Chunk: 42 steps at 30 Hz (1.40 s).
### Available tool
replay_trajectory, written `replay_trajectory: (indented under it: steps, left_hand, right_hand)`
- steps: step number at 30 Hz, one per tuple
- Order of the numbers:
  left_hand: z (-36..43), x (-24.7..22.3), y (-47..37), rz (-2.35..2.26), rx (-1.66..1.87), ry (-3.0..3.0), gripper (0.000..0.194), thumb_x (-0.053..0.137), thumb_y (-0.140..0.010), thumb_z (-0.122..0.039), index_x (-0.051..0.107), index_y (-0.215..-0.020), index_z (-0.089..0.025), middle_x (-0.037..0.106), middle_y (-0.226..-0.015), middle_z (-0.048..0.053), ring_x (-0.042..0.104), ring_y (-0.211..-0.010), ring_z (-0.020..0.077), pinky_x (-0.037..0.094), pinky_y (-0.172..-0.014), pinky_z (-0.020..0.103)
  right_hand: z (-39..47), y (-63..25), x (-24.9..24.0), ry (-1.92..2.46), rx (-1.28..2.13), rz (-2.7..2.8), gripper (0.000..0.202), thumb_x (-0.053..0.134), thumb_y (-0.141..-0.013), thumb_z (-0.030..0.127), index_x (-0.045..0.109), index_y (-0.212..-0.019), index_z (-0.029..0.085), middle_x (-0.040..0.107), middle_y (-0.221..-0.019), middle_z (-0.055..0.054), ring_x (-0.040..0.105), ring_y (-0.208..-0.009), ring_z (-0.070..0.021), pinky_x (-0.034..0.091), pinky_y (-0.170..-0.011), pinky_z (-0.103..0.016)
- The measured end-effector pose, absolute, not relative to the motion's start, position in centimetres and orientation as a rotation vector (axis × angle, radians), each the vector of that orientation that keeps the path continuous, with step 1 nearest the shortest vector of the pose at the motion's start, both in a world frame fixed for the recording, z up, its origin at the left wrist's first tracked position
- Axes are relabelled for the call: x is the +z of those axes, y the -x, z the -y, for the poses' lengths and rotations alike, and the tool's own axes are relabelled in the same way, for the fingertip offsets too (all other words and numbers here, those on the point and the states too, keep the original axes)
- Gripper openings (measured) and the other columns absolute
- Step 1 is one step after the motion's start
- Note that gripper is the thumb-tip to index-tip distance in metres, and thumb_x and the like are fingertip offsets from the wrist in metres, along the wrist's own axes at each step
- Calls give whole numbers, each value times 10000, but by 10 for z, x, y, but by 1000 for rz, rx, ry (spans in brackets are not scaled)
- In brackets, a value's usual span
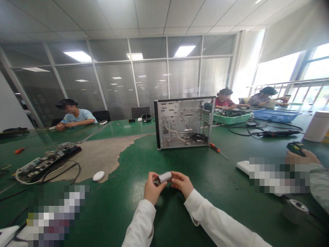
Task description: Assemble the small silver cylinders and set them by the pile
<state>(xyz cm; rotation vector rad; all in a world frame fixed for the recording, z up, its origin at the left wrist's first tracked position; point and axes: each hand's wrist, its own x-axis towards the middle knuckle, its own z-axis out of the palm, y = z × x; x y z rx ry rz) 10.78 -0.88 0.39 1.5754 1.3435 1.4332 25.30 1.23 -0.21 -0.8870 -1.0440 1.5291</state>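
Two bare hands in white fabric sleeves meet over the middle of the near edge of a glossy green surface (110, 209), a small silvery cylinder (165, 177) between them. The left hand (153, 188) pinches one end of the smooth, rounded piece between thumb and fingers; the right hand (183, 183) closes its fingertips on the other end. The piece is held slightly tilted, above the surface.

Beyond it, toward the far edge, an open computer case (184, 123) of bare, perforated sheet metal stands upright, thin cables loose inside its boxy frame. A screwdriver (218, 151) with an orange-and-black handle and a slim metal shaft lies just beside the case's lower right corner.

To the left, the green covering gives way to a ragged-edged, dull beige patch (100, 154), where a glossy white disc-like object (98, 176) lies near the torn margin. Farther toward the left edge rests a long, dark assembly (51, 161) crowded with small parts and trailing black cable.

Toward the far right corner sit a green plastic basket (232, 118) and a blue plastic basket (276, 116). By the right edge, a co-worker's hand (308, 156) holds a dark, yellow-marked object (295, 148).
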Motion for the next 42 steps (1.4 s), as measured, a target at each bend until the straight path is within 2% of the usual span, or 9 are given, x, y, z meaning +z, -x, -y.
replay_trajectory:
  steps: [7, 14, 19, 24, 28, 36, 42]
  left_hand:
    - [12, 9, -109, -1419, 1352, -1632, 278, 616, -544, -248, 407, -714, -183, 588, -689, 3, 554, -619, 143, 390, -539, 232]
    - [13, 5, -110, -1470, 1258, -1734, 244, 617, -540, -259, 435, -684, -184, 591, -672, -8, 548, -631, 143, 382, -567, 233]
    - [13, 3, -110, -1482, 1211, -1827, 207, 604, -553, -279, 484, -693, -184, 595, -690, -9, 542, -671, 148, 377, -619, 246]
    - [12, 4, -109, -1491, 1127, -1922, 217, 606, -552, -274, 534, -738, -186, 591, -699, -1, 531, -677, 155, 372, -602, 241]
    - [12, 5, -108, -1485, 1125, -1912, 227, 609, -551, -270, 555, -756, -190, 591, -686, -3, 530, -661, 152, 374, -598, 236]
    - [11, 3, -108, -1529, 1131, -2005, 197, 599, -560, -304, 561, -712, -184, 574, -673, -2, 509, -664, 151, 362, -603, 234]
    - [10, 3, -108, -1529, 1163, -1987, 213, 595, -570, -334, 552, -700, -170, 552, -665, 4, 488, -642, 146, 354, -580, 227]
  right_hand:
    - [-6, -257, 5, 948, 952, 1526, 324, 487, -635, 174, 546, -953, 189, 596, -882, -47, 553, -792, -162, 453, -692, -312]
    - [5, -257, 13, 824, 616, 1773, 388, 433, -645, 105, 514, -1008, 215, 547, -938, -43, 523, -779, -131, 465, -628, -252]
    - [7, -254, 12, 787, 584, 1804, 467, 441, -629, 97, 448, -1081, 213, 530, -906, -46, 504, -775, -132, 457, -628, -253]
    - [11, -251, 13, 797, 604, 1864, 468, 462, -624, 110, 463, -1076, 235, 540, -863, -41, 480, -810, -158, 402, -754, -318]
    - [11, -252, 12, 827, 626, 1876, 462, 465, -617, 105, 476, -1058, 243, 532, -866, -45, 459, -823, -174, 377, -780, -347]
    - [7, -253, 8, 882, 561, 1894, 401, 453, -629, 111, 495, -1011, 225, 532, -836, -45, 466, -792, -164, 394, -736, -327]
    - [4, -252, 6, 904, 720, 1796, 347, 442, -638, 125, 513, -965, 216, 521, -823, -35, 494, -750, -139, 437, -581, -244]
